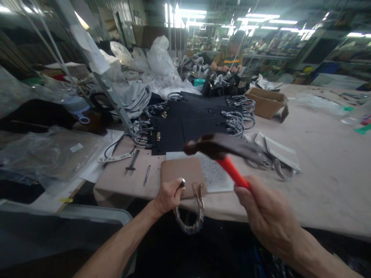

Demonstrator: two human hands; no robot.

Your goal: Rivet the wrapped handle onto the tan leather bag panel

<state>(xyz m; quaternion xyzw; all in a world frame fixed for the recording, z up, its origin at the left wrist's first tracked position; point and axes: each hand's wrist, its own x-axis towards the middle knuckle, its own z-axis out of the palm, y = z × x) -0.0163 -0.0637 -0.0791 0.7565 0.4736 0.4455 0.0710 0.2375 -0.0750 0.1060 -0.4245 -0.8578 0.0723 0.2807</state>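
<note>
My right hand grips a hammer by its red handle; the blurred dark head hangs above the work. A metal punch stands upright in my left hand, on a tan bag panel at the table's front edge. The panel's plastic-wrapped handle loop hangs over the edge. A grey stone slab lies under the panel's right side.
Black bag panels with wrapped handles lie stacked behind. Small metal tools rest to the left. A cardboard box stands far right, white pieces nearer. Another person works at the far end. Plastic bags cover the left.
</note>
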